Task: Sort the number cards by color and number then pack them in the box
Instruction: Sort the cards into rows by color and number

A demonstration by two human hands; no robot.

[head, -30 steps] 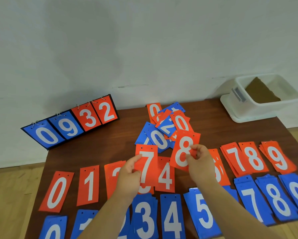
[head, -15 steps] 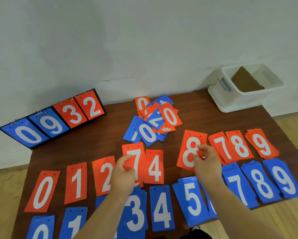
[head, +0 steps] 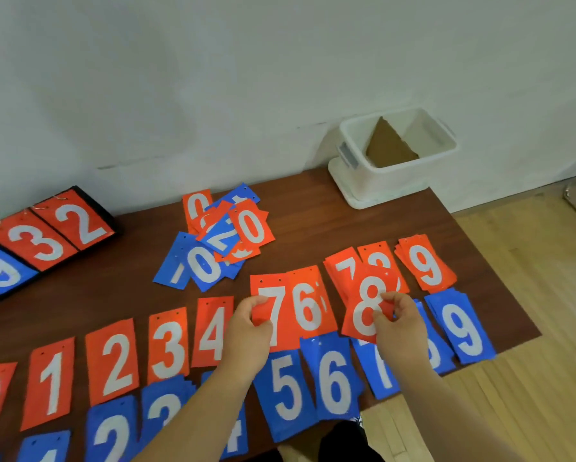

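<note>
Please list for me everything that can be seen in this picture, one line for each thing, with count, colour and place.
table: one, dark brown, under everything.
red row: one row of cards, red with white numbers, across the table's middle.
blue row: one row of cards, blue with white numbers, along the near edge.
heap: one, red and blue cards mixed, behind the rows.
scoreboard: one, black frame, far left.
box: one, white, far right corner.
brown sheet: one, inside the box.
red 7 card: one, in the left hand.
red 8 card: one, in the right hand.
left hand: pinches the 7.
right hand: pinches the 8.
</note>
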